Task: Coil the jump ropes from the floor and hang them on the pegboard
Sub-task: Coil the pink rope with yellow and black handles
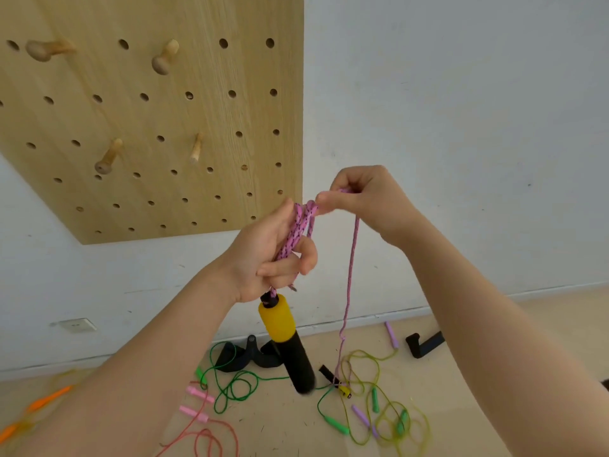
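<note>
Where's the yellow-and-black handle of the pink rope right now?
In the head view, centre frame: the handle hangs just under the left hand, which grips the pink rope loops, above the green rope on the floor.

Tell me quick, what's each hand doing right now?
Left hand: closed around loops of the pink rope; its yellow and black handle hangs below.
Right hand: pinching the same rope's next strand.

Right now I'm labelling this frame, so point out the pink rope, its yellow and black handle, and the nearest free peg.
pink rope point(298, 230), head view, loops in left hand.
yellow and black handle point(285, 338), head view, mid-body.
peg point(196, 149), head view, shaft.
</note>
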